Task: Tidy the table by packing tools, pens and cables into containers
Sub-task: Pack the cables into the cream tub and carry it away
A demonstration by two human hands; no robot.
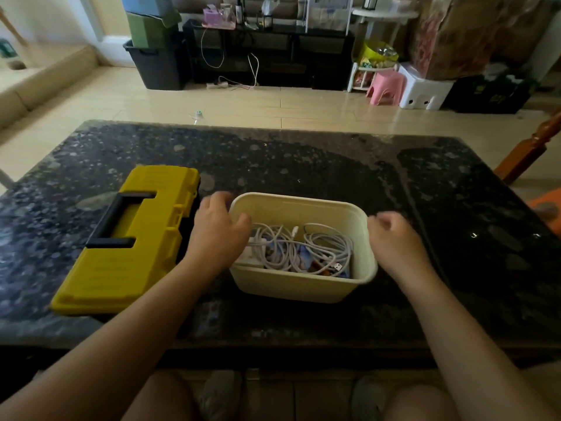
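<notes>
Since the cream bin point(300, 287) sits between your hands with its long axis running left to right across the table point(303, 165), each hand has a short end wall beside it. Your left hand point(220, 226) is at the left rim, too blurred to tell whether it grips, and your right hand point(391, 232) is just beside the right rim, loosely curled and holding nothing. White cables point(318, 247) lie coiled inside over small coloured bits too tangled to name, and the yellow toolbox point(136, 238) lies closed at left, hiding its contents.
</notes>
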